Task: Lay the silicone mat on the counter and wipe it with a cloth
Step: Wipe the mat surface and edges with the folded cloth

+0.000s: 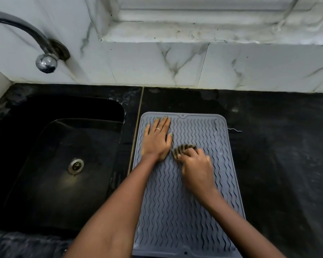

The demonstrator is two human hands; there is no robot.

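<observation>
1. The wall [231,67] at the back is white marble tile with grey veins, and a ledge runs along its top.
2. The counter [278,146] is black stone and looks a bit wet near the wall.
3. The sink [50,183] is black too (it sits left of the counter) and has a round metal drain [76,165] in its floor.
4. The mat [203,131] is grey with wavy ridges. It lies flat on the counter, just right of the sink, with its long side running away from the person.
5. The tap [26,32] curves out from the wall above the sink, with a shiny round knob on it.
6. The left hand [157,140] lies flat on the far left part of the mat, fingers spread a little, pressing down. It wears a ring [158,129].
7. The right hand [196,164] is curled around the cloth [184,148], just beside the left hand. It looks blurry.
8. The cloth is small, dark and striped, bunched up and touching the mat near the middle.
</observation>
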